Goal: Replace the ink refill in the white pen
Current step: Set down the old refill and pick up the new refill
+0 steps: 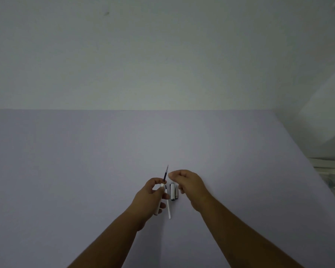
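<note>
My left hand (152,200) grips the white pen barrel (160,198), held tilted with its open end up. A dark ink refill (165,174) sticks out of that end, its thin tip pointing away from me. My right hand (188,185) hovers just right of the refill with thumb and forefinger pinched together; I cannot tell whether something small is between them. On the table between my hands lie a white refill tube (168,206) and a short white and silver pen cap (173,192) with a clip.
The work surface is a pale lilac table (85,171) against a plain wall. Beyond the table's right edge stands white furniture (333,175) with some fittings.
</note>
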{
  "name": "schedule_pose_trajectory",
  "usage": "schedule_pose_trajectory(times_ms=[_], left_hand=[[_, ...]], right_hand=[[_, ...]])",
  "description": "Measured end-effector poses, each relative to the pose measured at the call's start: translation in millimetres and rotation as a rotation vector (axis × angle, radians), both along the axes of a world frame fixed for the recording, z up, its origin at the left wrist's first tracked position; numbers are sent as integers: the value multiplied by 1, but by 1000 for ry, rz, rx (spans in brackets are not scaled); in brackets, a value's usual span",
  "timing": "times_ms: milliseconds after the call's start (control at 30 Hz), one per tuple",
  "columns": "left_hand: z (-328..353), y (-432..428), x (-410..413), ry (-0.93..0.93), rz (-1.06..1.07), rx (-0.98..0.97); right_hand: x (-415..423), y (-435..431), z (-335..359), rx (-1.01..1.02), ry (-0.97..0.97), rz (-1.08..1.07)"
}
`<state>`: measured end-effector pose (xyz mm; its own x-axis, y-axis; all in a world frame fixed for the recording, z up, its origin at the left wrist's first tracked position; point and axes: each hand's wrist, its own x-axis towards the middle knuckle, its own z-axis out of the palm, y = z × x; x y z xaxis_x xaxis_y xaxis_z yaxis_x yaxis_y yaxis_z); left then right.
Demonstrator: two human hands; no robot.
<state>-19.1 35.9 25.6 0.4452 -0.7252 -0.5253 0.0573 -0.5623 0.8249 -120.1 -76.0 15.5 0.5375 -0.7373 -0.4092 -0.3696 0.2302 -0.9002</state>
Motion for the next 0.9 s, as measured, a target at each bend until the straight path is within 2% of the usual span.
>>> schedule_pose_trajectory(times_ms=[100, 300, 367, 467, 533, 633, 900], left_hand=[[2, -6, -4, -10, -32, -11], [-3, -3, -2, 12, -22, -9], [-7, 0, 0, 18, 9, -1], [-12, 4, 3, 44, 44, 8], [-14, 5, 5, 49, 61, 12], [-17, 5, 7, 32, 58, 16], [-18, 6, 12, 12, 85, 5]], right_hand=[[5, -4, 5, -28, 9, 21], [2, -35, -2, 38, 26, -318], [-5, -40, -14, -10, 189, -210], [-13, -35, -35, -167, 499, 94], [-14, -31, -45, -250, 597, 168], [-13, -28, -52, -325, 632, 169], [-13, -18, -52, -372, 607, 129]])
